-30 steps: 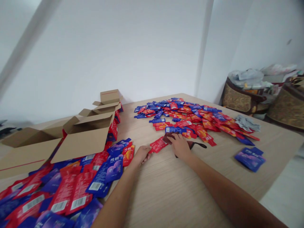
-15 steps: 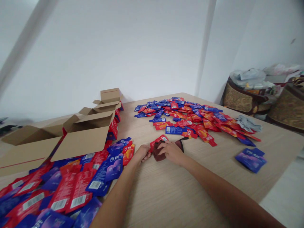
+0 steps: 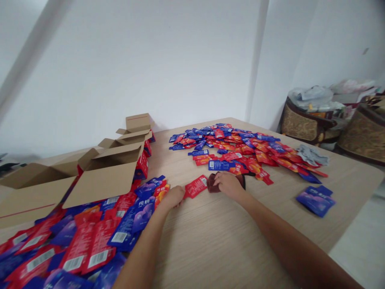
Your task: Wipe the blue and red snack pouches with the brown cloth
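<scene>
My left hand (image 3: 175, 196) is closed on the spout end of a red pouch (image 3: 196, 186), whose barcode side faces up just above the table. A brown cloth (image 3: 213, 183) is bunched under the fingers of my right hand (image 3: 227, 184), at the right end of that pouch. Part of the cloth shows on the far side of the hand, with a dark loop beside it. Left of my left hand, blue and red pouches (image 3: 144, 212) lie in a loose heap. A single blue pouch (image 3: 315, 200) rests on the right side of the table.
Open cardboard boxes (image 3: 102, 180) stand in a row along the left. A large pile of red and blue pouches (image 3: 237, 144) spreads across the back of the table (image 3: 210, 249). A grey cloth (image 3: 313, 155) lies on its right end. Armchairs (image 3: 300, 122) loaded with bags stand beyond.
My right hand has moved right with the brown cloth, off the red pouch, uncovering more of it. My left hand, holding the pouch, has shifted slightly left.
</scene>
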The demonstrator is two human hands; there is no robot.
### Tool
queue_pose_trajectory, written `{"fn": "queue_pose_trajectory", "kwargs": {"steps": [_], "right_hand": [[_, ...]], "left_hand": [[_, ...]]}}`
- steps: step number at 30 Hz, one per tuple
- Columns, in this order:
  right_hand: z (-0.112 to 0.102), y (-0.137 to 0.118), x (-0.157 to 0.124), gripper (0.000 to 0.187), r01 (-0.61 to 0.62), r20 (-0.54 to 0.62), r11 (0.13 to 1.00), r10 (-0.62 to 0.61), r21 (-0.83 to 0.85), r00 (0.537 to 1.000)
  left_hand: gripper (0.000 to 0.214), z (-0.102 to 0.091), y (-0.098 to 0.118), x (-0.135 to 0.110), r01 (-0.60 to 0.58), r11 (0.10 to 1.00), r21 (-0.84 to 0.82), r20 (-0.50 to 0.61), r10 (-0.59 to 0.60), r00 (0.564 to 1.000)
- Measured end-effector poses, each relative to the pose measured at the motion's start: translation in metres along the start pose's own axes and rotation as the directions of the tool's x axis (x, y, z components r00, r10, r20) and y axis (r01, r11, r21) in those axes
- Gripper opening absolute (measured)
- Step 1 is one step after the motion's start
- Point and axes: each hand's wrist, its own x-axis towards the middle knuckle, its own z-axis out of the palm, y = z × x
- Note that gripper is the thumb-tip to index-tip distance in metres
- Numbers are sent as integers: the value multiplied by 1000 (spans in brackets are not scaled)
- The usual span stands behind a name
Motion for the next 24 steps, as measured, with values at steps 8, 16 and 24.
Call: {"fn": "queue_pose_trajectory", "kwargs": {"steps": [8,16,24], "right_hand": [[0,4,1,39,6,-35,998,-4,61,999],[-1,1,0,37,11,-63,996,-6,83,998],[-1,2,-2,38,29,-97,995,-19,98,995]], "left_hand": [[46,21,23,-18,-258,834,488,-310,442,842],[50,27,-13,7,-106,809,578,-346,360,866],[52,1,-36,8,249,772,584,-505,106,856]]}}
